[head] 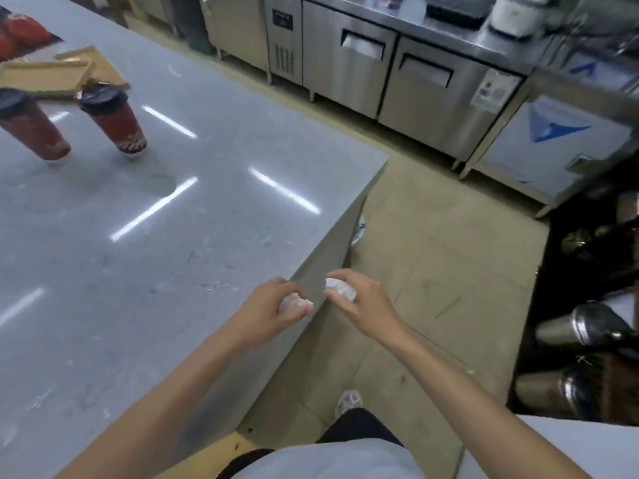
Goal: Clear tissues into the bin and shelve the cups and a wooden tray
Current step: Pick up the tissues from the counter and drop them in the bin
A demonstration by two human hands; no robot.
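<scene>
Both fists are closed on crumpled tissue: left hand (273, 311) on one wad (294, 302), right hand (359, 299) on another (340, 288), lower centre; two red cups (114, 122) sit upper left.

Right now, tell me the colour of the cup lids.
Black lids on red cups; the head view, the only one, shows them.

I'm looking at a café's back kitchen: steel under-counter fridges (397, 74) line the far wall, a grey worktop (173, 219) carries lidded takeaway cups (116, 121), and metal shakers (581, 326) are stacked on my right.
</scene>
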